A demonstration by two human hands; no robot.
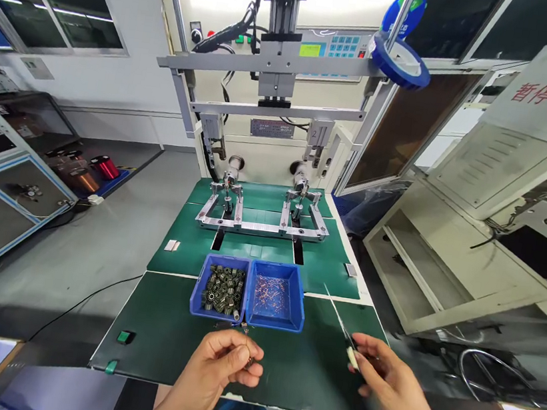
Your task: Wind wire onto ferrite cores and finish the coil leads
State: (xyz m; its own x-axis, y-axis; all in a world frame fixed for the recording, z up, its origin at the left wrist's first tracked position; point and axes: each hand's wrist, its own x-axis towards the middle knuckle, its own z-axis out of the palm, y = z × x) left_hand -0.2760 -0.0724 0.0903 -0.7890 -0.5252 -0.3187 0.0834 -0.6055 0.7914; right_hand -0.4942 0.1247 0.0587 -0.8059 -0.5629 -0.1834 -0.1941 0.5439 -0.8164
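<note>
My left hand (227, 360) is closed in a pinch just in front of the blue bins, over the green tabletop. Between its fingertips is a small dark core (249, 362) with thin copper wire, mostly hidden by the fingers. To the right, my right hand (380, 370) grips the pale handle end of slim metal tweezers (341, 321), whose tips point forward and left, apart from the left hand. Small slotted metal cores (224, 291) fill the left blue bin (195, 299). Loose copper wire scraps (269, 293) lie in the right blue bin (298, 316).
Behind the bins stands a winding machine with a metal fixture frame (260, 228) and two spindle heads. A blue tape roll (400, 62) hangs on its upper right. A green button (125, 337) sits at the table's left. A beige cabinet (450, 242) is at right.
</note>
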